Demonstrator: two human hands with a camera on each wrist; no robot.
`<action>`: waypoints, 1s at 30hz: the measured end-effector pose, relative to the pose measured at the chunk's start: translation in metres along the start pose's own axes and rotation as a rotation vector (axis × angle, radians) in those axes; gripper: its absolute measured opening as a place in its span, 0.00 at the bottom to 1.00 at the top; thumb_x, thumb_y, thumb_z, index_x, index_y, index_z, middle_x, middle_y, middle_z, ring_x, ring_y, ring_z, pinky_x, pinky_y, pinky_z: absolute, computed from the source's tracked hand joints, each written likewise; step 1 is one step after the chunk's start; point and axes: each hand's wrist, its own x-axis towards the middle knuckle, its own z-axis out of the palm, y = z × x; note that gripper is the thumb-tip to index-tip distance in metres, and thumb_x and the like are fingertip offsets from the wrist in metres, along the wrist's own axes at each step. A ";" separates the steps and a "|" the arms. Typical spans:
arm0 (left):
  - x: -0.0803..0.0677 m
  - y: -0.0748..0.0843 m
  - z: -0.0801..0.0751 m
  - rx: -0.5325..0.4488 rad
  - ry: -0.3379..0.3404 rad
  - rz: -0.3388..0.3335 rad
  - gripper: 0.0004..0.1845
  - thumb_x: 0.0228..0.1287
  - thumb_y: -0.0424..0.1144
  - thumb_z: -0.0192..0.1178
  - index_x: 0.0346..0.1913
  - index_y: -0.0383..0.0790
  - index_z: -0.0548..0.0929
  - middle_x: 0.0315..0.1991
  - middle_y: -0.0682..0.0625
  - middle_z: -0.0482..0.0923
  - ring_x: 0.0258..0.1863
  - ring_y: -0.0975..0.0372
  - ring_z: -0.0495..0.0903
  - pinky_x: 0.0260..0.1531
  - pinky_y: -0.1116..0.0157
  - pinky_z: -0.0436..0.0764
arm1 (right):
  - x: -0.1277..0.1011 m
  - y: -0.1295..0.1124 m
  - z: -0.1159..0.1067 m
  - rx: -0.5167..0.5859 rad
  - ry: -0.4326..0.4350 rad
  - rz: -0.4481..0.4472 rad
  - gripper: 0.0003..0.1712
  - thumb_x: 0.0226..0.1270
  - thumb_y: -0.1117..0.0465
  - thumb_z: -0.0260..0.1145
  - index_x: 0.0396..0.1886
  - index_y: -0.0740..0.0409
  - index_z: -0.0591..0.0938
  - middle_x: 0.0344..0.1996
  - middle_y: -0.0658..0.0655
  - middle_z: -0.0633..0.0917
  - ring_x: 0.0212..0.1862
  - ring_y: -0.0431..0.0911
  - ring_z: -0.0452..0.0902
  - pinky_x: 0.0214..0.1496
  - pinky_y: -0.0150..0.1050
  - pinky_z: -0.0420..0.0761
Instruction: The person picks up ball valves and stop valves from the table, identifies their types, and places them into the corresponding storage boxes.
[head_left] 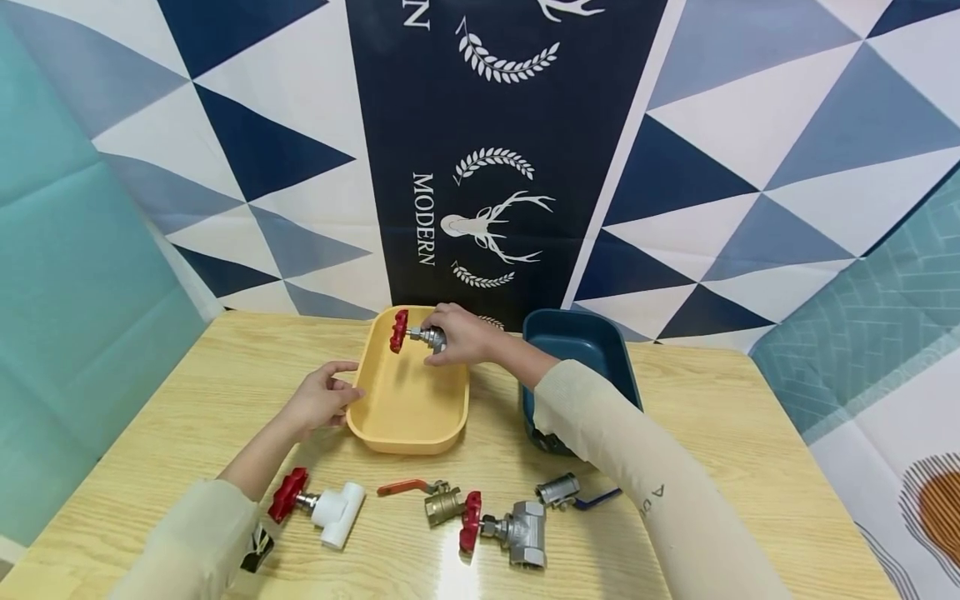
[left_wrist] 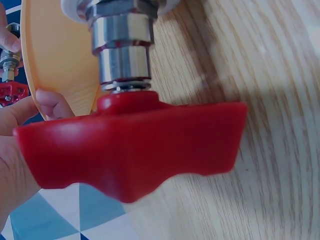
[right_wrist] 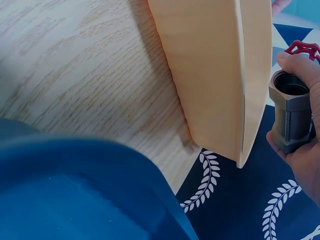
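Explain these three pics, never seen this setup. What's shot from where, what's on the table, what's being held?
There is no machine here: a person works with two bare hands and wears three cameras. The wide picture comes from the head camera and looks down at a wooden table. The other two come from cameras on the wrists, so they are very close and tilted.

The right hand grips a metal valve with a red handwheel over the yellow tray; the right wrist view shows its fingers around the valve body. The left hand holds the tray's left rim.

A dark blue bin stands right of the tray. Along the near edge lie a white plastic valve with a red handle, which fills the left wrist view, a brass ball valve with an orange lever, a steel valve with a red handwheel and a small valve with a blue lever.
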 end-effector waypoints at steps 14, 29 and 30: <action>0.001 -0.002 -0.001 -0.019 -0.009 0.013 0.30 0.66 0.32 0.54 0.68 0.34 0.58 0.36 0.47 0.70 0.20 0.66 0.71 0.22 0.69 0.77 | 0.008 0.004 0.006 0.009 0.006 0.003 0.30 0.49 0.52 0.73 0.51 0.61 0.79 0.46 0.57 0.78 0.50 0.48 0.69 0.54 0.38 0.72; 0.002 -0.003 -0.001 -0.022 -0.004 0.007 0.29 0.66 0.32 0.54 0.68 0.34 0.58 0.37 0.46 0.69 0.20 0.66 0.71 0.21 0.70 0.77 | 0.015 0.008 0.017 -0.002 0.030 -0.005 0.28 0.48 0.56 0.74 0.50 0.62 0.79 0.46 0.59 0.79 0.49 0.50 0.70 0.52 0.39 0.72; 0.003 -0.003 -0.001 -0.024 -0.003 0.007 0.29 0.66 0.32 0.55 0.68 0.34 0.58 0.37 0.46 0.69 0.20 0.66 0.71 0.21 0.70 0.77 | 0.016 0.008 0.018 -0.002 0.029 -0.004 0.28 0.48 0.56 0.73 0.50 0.62 0.79 0.46 0.59 0.79 0.48 0.50 0.70 0.52 0.39 0.73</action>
